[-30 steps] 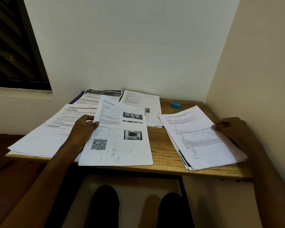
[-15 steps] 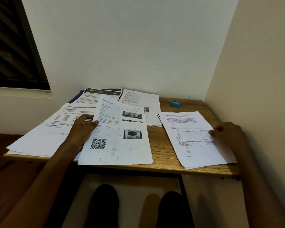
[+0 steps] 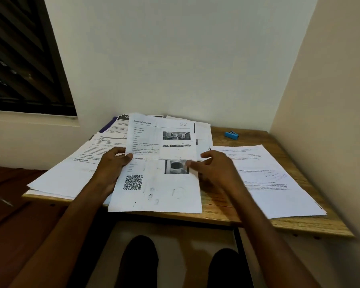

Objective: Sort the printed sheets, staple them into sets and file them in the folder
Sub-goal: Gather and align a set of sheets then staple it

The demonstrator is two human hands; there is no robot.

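Note:
My left hand (image 3: 110, 169) pinches the lower left corner of a printed sheet marked S2 (image 3: 164, 138) and holds it tilted up off the table. Under it lies a sheet with a QR code (image 3: 164, 192), reaching over the front edge. My right hand (image 3: 216, 171) is at the raised sheet's lower right corner, fingers stretched out and blurred, gripping nothing that I can see. A pile of text sheets (image 3: 274, 179) lies at the right and a wider pile (image 3: 71, 171) at the left. A blue stapler (image 3: 231, 135) sits at the back. The purple folder (image 3: 108, 127) peeks out under papers at the back left.
The wooden table (image 3: 216, 206) fills a corner, with walls behind and to the right. More sheets (image 3: 204, 134) lie at the back middle. A dark window (image 3: 19, 59) is at the upper left. My feet show below the table's front edge.
My right hand left the right pile and swung over to the middle sheets. My left hand raised the S2 sheet from flat to tilted up.

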